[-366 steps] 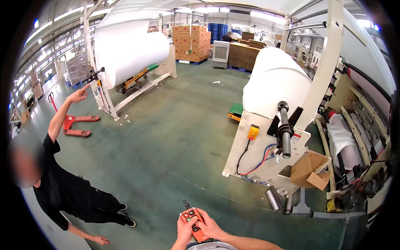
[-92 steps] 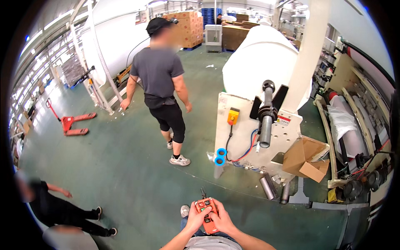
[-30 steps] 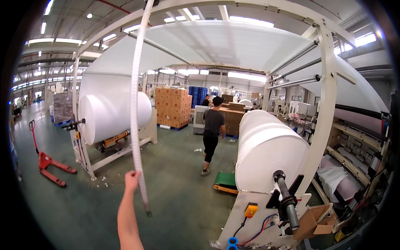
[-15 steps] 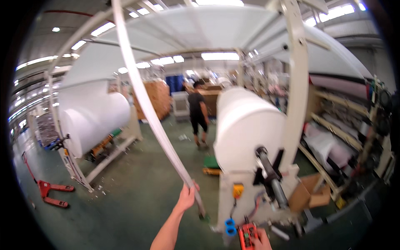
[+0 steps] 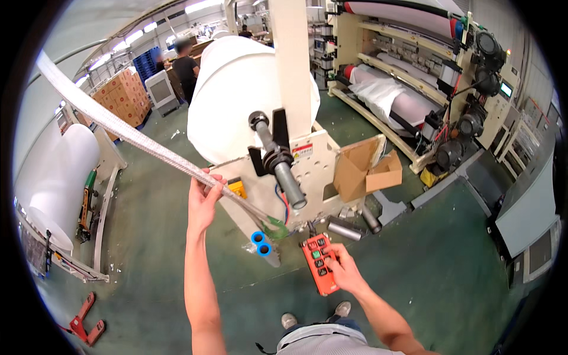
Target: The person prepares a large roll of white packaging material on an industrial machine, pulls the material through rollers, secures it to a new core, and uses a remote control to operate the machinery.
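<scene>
1. Pinching the strap (image 5: 142,142), your left hand (image 5: 204,201) has its thumb and fingers closed around it, near the lower end.
2. The strap, a pale woven band, slants from the upper left, past the white roll (image 5: 236,97), to a green end (image 5: 275,228) in front of the stand (image 5: 313,173).
3. It looks soft, bendable and tough, probably light at this end and apt to swing. Its weave should give fair grip; a flat hold just above the green end seems best.
4. Your right hand (image 5: 348,273) is closed on the remote (image 5: 319,266), low and right of the strap, digits bent over its button face; what grips underneath is hidden. The remote looks rigid and light enough for one hand, perhaps smooth. Its sides seem the surest hold, away from the buttons.
5. An open box (image 5: 355,171), flaps splayed, sits just beside the stand; its contents cannot be made out.
6. Cartons (image 5: 121,100) stand stacked at the upper left, well apart from you, their contents hidden.
</scene>
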